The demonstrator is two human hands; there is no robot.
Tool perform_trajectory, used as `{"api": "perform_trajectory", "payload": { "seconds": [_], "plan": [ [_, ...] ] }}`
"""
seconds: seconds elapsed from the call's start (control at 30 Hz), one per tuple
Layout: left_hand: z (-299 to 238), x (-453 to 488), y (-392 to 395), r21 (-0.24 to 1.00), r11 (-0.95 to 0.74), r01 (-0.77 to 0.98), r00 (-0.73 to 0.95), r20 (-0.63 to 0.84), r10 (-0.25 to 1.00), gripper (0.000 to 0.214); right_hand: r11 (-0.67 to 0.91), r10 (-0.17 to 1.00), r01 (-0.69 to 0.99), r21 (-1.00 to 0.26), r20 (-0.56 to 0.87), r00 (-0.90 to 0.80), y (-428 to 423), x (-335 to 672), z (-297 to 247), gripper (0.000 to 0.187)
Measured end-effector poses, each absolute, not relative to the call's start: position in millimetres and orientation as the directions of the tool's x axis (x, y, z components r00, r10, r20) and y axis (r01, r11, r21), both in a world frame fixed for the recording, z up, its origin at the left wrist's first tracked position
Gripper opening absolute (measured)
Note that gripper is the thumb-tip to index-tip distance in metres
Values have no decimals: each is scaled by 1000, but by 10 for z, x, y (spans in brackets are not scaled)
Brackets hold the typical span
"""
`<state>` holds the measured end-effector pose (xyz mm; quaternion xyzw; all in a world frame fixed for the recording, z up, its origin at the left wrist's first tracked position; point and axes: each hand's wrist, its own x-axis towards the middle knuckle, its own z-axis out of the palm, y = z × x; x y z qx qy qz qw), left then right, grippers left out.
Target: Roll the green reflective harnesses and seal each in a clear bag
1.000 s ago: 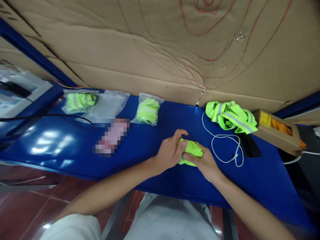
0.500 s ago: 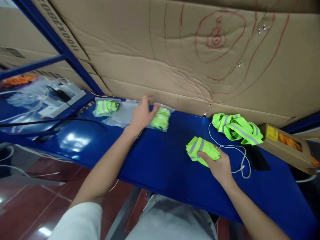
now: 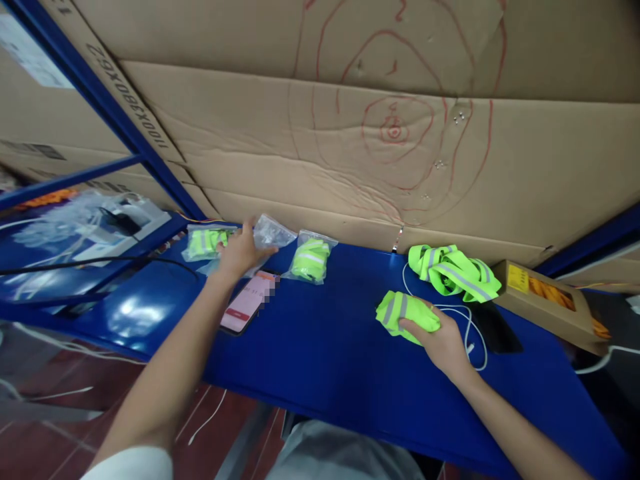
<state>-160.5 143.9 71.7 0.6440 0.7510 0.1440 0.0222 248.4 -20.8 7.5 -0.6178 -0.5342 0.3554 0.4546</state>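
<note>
My right hand (image 3: 443, 340) grips a folded neon-yellow reflective strap (image 3: 403, 315) with grey stripes, just above the blue table. My left hand (image 3: 240, 255) reaches over the clear plastic bags (image 3: 273, 233) at the back, thumb and fingers apart. Whether it touches a bag is hard to see. To its left lies a bagged reflective strap (image 3: 204, 243), partly behind the fingers. Another bagged strap (image 3: 310, 259) lies to its right. A phone (image 3: 250, 303) with a lit pink screen rests below the left hand. Loose reflective straps (image 3: 454, 272) are heaped behind my right hand.
A white cable (image 3: 481, 340) coils beside a dark flat object (image 3: 500, 328) at the right. Behind them sits a cardboard box (image 3: 545, 297) with orange contents. Tall cardboard (image 3: 240, 133) backs the blue table (image 3: 320, 347). A power strip (image 3: 125, 230) and plastic bags crowd the left.
My left hand has moved left, away from the right bagged strap and toward the left one, uncovering the phone. My right hand still holds the folded strap. The camera view has tilted up.
</note>
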Motion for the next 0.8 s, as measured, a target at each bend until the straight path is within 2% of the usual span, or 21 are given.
{"api": "perform_trajectory", "payload": {
  "seconds": [0.07, 0.13, 0.17, 0.27, 0.33, 0.4, 0.6, 0.8],
  "plan": [
    [759, -1315, 1127, 265, -37, 964, -31, 245, 969, 91, -44, 964, 285, -958, 34, 264, -158, 2593, 51, 59],
    [693, -953, 788, 264, -352, 898, 283, 265, 922, 94, -62, 939, 192, -979, 8, 345, -127, 2666, 26, 58],
    [630, -774, 630, 251, -439, 863, 389, 225, 893, 96, -63, 925, 139, -988, -5, 380, -122, 2688, 16, 58],
    [437, -356, 299, 278, -559, 781, 598, -76, 798, 113, -53, 895, 1, -999, -47, 444, -138, 2709, 4, 61],
    [367, -201, 230, 344, -571, 745, 657, -233, 717, 127, -60, 890, -67, -996, -84, 447, -160, 2691, 1, 60],
    [343, -104, 252, 405, -582, 705, 701, -276, 658, 136, -83, 900, -135, -987, -132, 416, -175, 2656, -7, 58],
    [222, 102, 357, 403, -595, 695, 693, -158, 703, 131, -152, 928, -275, -950, -233, 292, -186, 2569, -13, 54],
    [89, 128, 304, 408, -688, 600, 715, 114, 690, 117, -263, 912, -411, -873, -364, 188, -206, 2549, 104, 51]
  ]
}}
